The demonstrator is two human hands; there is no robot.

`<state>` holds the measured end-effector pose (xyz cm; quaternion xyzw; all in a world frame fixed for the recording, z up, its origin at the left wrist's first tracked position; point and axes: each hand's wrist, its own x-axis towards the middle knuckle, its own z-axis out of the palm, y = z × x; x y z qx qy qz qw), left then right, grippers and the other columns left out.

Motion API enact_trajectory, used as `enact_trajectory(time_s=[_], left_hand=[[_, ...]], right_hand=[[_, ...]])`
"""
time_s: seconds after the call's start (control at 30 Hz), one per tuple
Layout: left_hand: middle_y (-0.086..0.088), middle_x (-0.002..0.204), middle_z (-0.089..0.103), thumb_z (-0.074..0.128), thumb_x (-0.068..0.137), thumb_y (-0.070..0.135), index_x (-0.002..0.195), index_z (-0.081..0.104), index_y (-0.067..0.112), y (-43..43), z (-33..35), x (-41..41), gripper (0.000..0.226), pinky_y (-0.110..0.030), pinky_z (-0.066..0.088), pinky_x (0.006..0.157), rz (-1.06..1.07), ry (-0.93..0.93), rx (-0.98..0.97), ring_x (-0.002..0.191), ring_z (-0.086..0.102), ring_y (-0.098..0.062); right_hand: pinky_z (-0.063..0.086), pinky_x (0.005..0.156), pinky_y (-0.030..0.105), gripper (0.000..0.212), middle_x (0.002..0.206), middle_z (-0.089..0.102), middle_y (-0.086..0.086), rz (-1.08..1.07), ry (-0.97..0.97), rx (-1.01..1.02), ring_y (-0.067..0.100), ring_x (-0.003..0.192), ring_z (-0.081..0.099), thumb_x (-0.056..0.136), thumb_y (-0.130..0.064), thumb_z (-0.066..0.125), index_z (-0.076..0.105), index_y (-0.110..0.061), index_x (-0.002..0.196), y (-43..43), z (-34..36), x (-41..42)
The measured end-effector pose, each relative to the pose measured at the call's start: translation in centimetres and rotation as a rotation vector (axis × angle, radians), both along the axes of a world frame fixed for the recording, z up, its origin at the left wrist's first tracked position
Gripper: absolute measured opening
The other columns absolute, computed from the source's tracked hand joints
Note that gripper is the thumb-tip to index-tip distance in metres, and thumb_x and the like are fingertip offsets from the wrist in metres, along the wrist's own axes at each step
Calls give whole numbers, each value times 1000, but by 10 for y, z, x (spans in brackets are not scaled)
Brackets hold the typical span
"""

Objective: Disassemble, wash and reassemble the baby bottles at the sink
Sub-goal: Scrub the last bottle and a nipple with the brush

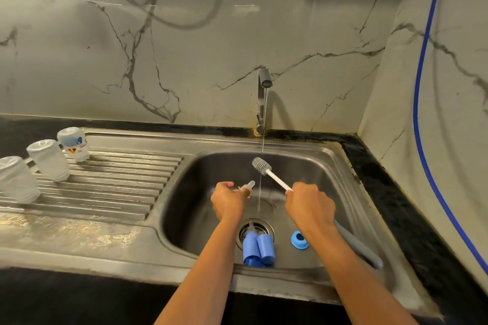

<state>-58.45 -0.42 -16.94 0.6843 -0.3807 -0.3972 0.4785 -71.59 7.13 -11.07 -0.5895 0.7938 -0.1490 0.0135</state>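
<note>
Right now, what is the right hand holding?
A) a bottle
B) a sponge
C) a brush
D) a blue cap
C: the right hand grips the brush by its white handle, with the grey bristle head pointing up and away.

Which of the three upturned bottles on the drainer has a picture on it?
The rearmost bottle; the middle bottle and nearest bottle look plain.
</note>
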Motion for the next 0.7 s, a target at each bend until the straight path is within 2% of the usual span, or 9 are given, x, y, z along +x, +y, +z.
enact_trajectory(time_s=[0.1,0.17,0.27,0.43,0.57,0.63,0.7], left_hand=[[1,86,66,76,80,23,111,58,14,-2,1,8,37,-33,54,78,8,-30,-84,85,65,-18],[4,79,66,74,82,15,110,59,14,-5,3,10,31,-29,51,77,9,-39,-146,84,65,-16],[5,77,64,71,84,9,107,58,15,-11,2,10,28,-24,45,74,-11,-78,-218,82,64,-13],[-1,80,66,69,84,9,105,61,10,-14,-2,-2,23,-22,46,72,-154,-208,-223,80,63,-14],[-4,95,67,69,86,12,111,61,10,-19,-3,8,27,-25,46,73,-36,-260,-203,88,63,-17],[-3,93,68,72,84,14,113,61,10,-20,-3,10,31,-25,48,75,-51,-259,-201,88,64,-16],[-1,87,69,74,83,18,113,61,12,-17,-2,2,33,-21,49,73,-162,-261,-223,83,65,-13]], right_hand=[[42,67,31,26,97,65,7,75,-45,42,26,83,61,99,-31,41,61,-16,100,0,-2,5],[38,62,29,25,87,62,7,115,-120,84,23,72,53,98,-31,41,59,-17,89,2,-11,4],[36,61,27,26,77,55,4,115,-216,127,21,68,50,98,-29,42,51,-19,76,8,-24,-2],[41,61,30,28,75,53,-1,95,-162,89,22,70,54,99,-33,39,47,-23,74,4,-10,-12],[31,48,27,36,66,43,-5,130,-102,121,19,63,49,99,-30,37,36,-23,65,10,-9,-3],[35,55,29,31,74,49,-2,139,-78,122,22,71,53,100,-27,36,42,-22,70,13,-9,3],[40,65,28,25,92,61,4,106,-40,124,25,82,60,102,-24,35,57,-18,92,11,-5,3]])
